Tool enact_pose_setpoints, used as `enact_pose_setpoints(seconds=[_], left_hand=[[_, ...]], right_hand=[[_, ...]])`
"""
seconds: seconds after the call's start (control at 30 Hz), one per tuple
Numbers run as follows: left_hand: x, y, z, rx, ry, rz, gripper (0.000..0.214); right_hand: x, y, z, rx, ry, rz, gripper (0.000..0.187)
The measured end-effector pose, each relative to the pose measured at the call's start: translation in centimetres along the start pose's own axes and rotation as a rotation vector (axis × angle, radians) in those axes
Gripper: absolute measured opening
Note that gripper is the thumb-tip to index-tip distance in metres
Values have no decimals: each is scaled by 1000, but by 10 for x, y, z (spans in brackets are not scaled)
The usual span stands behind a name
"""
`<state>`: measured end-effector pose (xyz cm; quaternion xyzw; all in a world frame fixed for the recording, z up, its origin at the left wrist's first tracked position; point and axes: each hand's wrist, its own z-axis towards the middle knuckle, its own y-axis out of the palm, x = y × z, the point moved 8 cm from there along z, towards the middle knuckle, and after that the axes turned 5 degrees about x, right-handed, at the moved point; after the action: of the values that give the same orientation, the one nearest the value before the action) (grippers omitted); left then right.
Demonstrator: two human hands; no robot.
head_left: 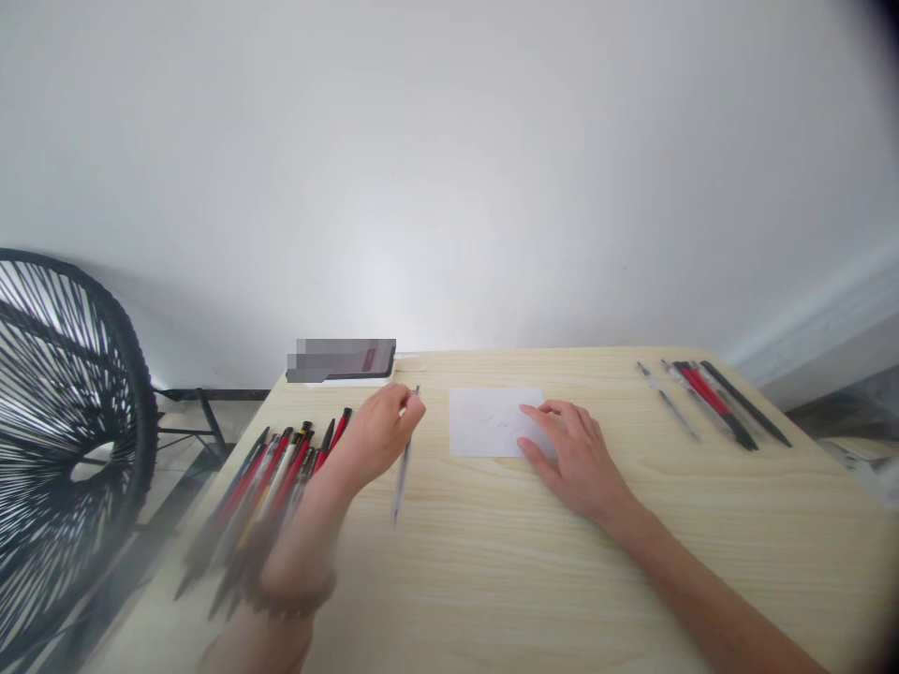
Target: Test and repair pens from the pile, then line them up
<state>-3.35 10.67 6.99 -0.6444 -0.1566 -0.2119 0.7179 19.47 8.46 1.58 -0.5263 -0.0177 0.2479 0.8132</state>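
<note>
My left hand [385, 426] pinches a slim clear pen [402, 485] near its upper end, with the lower end pointing down toward the table front. My right hand [572, 459] rests on the right edge of a small white sheet of paper [484, 421], thumb and fingers spread apart. Faint pen marks show on the paper. Under and beside my left forearm lies a row of pens [271, 477] in red, black, white and clear, partly hidden by the arm.
On the table's right side lie several more pens [713, 402], clear, red and black. A phone or tablet [379, 360], partly pixelated, sits at the back left corner. A black woven chair [133, 393] stands left of the wooden table [492, 580]. A white wall [492, 187] rises behind.
</note>
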Motion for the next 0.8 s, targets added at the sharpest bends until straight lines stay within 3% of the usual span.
enact_pose_setpoints(seconds=[0.1, 0.2, 0.3, 0.53, 0.67, 0.8], left_hand=[[16, 19, -3, -24, -40, -415, 30], [20, 47, -12, -86, -182, -845, 30], [27, 70, -21, -189, -239, -1024, 29], [39, 92, -34, -250, -231, -1085, 27], [40, 91, -36, -207, -152, -1036, 28], [49, 80, -40, -179, 82, -770, 25]], right_hand=[[-6, -6, -1, 42, -24, 77, 37], [-14, -15, -1, 102, -46, 187, 33], [-21, -20, 0, 118, -61, 342, 31], [-39, -9, -4, -59, -62, 656, 16], [-26, 8, -8, -166, 258, 899, 18], [-11, 13, -8, -134, 487, 1230, 20]])
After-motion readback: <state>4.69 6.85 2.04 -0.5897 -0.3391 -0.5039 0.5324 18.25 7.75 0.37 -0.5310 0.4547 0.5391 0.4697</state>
